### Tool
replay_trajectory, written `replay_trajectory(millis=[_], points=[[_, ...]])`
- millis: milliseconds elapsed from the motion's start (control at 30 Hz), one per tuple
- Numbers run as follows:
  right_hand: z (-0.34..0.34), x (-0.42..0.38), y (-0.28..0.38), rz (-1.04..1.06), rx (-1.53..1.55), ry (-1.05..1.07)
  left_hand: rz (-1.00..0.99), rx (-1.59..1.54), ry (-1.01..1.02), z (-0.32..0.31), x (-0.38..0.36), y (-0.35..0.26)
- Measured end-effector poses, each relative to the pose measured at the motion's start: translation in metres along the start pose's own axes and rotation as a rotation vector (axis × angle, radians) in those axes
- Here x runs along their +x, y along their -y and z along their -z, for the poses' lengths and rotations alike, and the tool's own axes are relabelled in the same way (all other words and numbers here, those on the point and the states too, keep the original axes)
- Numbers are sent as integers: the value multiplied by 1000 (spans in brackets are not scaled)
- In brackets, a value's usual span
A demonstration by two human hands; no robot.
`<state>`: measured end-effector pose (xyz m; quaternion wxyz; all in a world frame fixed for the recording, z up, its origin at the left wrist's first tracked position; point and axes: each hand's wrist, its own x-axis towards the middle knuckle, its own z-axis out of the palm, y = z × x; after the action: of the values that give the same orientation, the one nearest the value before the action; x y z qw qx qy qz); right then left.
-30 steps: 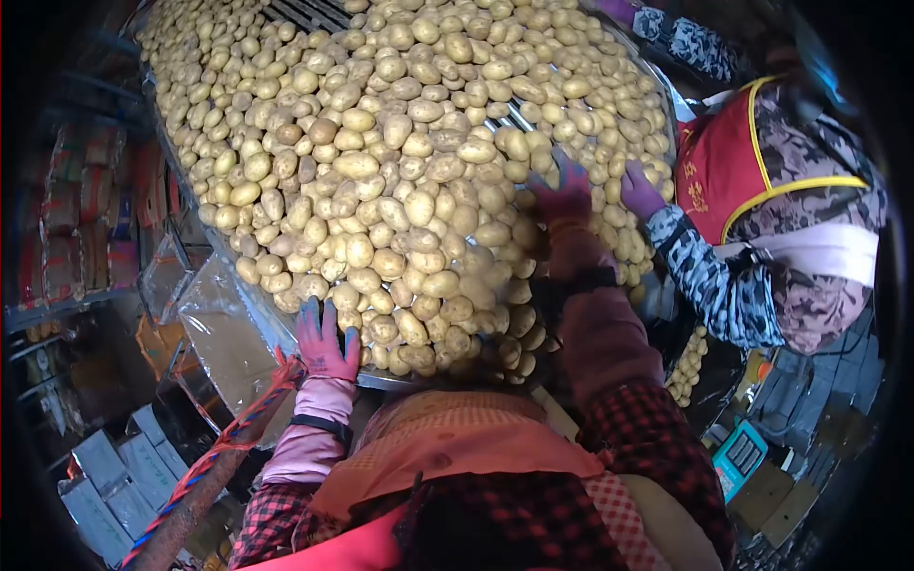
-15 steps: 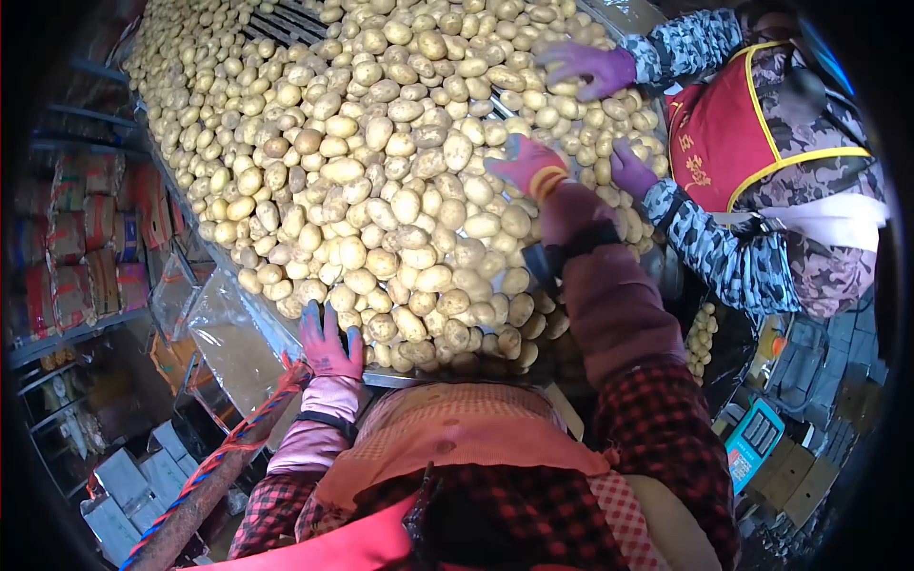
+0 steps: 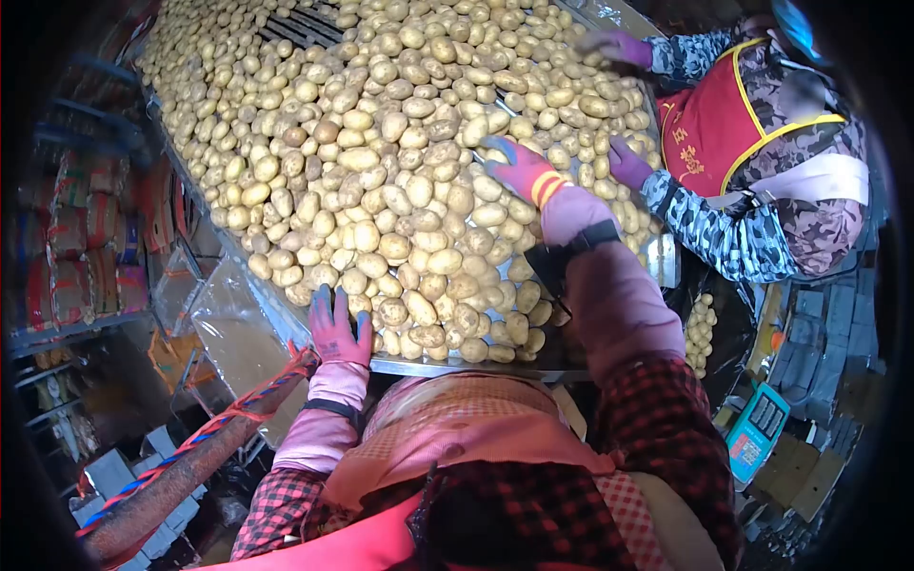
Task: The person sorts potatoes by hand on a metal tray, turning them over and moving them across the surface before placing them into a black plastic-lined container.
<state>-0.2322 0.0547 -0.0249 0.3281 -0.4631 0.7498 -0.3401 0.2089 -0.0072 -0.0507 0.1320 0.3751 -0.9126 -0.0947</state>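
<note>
Potatoes (image 3: 367, 237) covered most of the metal-edged table (image 3: 457, 367), loosely spread, with bits of its surface showing between them near the front and right. The left hand (image 3: 339, 331), in a pink glove with grey-blue fingertips, lay at the near left edge against the potatoes, its fingers spread and holding nothing visible. The right hand (image 3: 521, 173), in a similar glove with yellow bands at the cuff, reached over the middle right of the spread. Its fingers were extended, with a gap between them and the thumb; whether they touched a potato could not be told.

Across the right side stood a co-worker in a red apron (image 3: 709, 124) edged in yellow. Yellow Chinese characters ran down its front, too small and slanted to read surely. One purple-gloved hand (image 3: 629, 164) was at the table's right edge; the other (image 3: 624, 48), blurred, was farther up. At lower right, a teal device (image 3: 759, 434) bore a dark panel and a reddish label with fine print, illegible. A pole (image 3: 167, 481) wound with red and blue cord slanted at lower left.
</note>
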Motion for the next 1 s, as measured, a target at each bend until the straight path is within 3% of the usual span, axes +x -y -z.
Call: replay_trajectory(millis=[133, 167, 367, 567, 633, 700, 767, 867, 900, 967, 1000], points=[[-32, -25, 36, -191, -514, -46, -2, -15, -1, 4, 2, -1], [-31, -20, 43, -296, -515, -32, -5, 7, -8, 1, 0, -1], [-52, -23, 47, -216, -510, -29, 5, 0, -39, -4, -2, 1], [-66, -17, 71, -367, -481, -69, 7, 33, 7, 1, -3, -2], [-84, -34, 77, -294, -460, -182, -22, 42, -5, -2, -5, -1], [-83, -76, 97, -213, -124, -326, -50, 32, -7, -4, -5, 4], [-105, -102, 57, 256, 460, -514, -42, 18, 16, 1, -6, -2], [-96, -211, 56, -130, 1383, -461, -33, 43, 56, -13, -5, 12], [-94, -247, 49, -189, 1567, -569, -58, 31, 83, -3, -6, 3], [-83, -308, -5, 68, 1351, -897, -54, 39, 146, 5, -5, -2], [-54, -344, 21, 61, 1232, -1025, -66, 0, 133, 10, -6, -6]])
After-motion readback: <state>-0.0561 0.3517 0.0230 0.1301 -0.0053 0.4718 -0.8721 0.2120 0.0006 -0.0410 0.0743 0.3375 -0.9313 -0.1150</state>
